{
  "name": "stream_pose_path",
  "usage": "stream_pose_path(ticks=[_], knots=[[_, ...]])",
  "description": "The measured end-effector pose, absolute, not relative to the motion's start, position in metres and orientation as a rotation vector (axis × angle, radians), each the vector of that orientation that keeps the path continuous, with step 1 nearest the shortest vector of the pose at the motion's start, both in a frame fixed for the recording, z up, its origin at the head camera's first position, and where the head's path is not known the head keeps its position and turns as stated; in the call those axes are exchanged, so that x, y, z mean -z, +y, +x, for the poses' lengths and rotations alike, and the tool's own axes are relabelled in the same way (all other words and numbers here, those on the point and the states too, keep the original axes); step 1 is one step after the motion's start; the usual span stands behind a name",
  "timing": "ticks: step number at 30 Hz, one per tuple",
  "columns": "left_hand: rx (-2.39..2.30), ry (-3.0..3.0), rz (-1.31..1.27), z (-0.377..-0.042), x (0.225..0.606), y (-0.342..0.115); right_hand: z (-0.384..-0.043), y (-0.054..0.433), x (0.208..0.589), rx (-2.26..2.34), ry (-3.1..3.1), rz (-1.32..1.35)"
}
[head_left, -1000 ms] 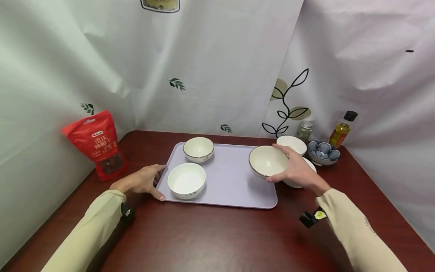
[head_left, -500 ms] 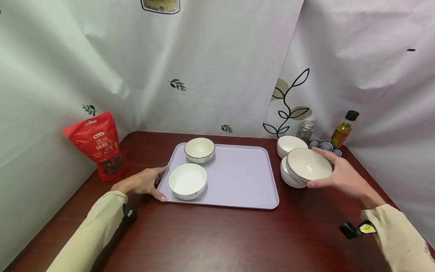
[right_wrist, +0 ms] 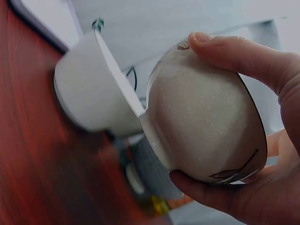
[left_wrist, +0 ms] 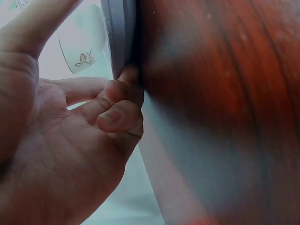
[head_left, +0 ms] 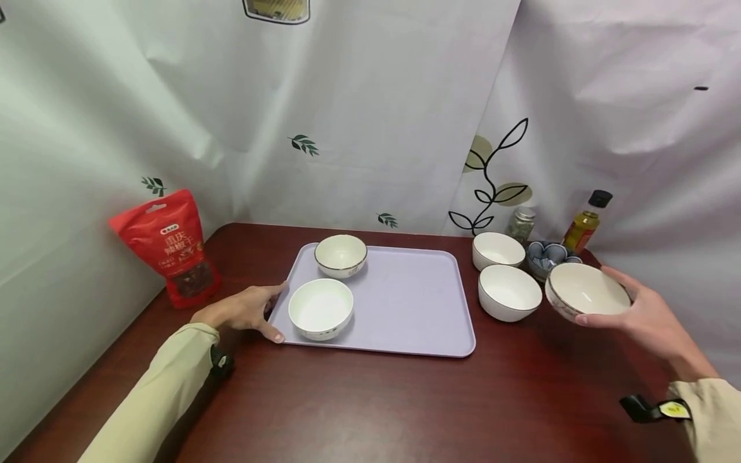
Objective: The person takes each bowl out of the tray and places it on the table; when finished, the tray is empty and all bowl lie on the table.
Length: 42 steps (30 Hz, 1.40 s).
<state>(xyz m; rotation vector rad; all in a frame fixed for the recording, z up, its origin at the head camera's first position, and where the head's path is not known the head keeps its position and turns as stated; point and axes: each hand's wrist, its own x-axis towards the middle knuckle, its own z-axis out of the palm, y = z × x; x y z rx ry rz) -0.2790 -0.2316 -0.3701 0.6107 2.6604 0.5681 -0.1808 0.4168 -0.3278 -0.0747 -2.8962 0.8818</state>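
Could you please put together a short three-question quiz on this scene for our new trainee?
1. How many bowls sit on the lilac tray?
2. True or false: the left hand is holding the red pouch.
3. What does the right hand hold?
A) an oil bottle
B) a dark-rimmed cream bowl
C) a glass jar

Key:
1. Two.
2. False; it is at the tray's left end.
3. B.

The bowls point(head_left: 587, 290) look glossy ceramic, the tray point(head_left: 411, 299) smooth matt plastic.
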Motion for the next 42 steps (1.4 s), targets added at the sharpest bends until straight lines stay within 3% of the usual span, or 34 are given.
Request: stream_pose_path(ticks=[20,42], knots=[[-0.55,2.685,0.689,-0.279,0.369,-0.233,-0.202,0.436,0.366,-0.934,-3.007,-0.12],[-0.547,2.676,0.636,-0.276,0.366,-0.229,-0.213,0.436,0.376,-1.002,-2.948,-0.142]])
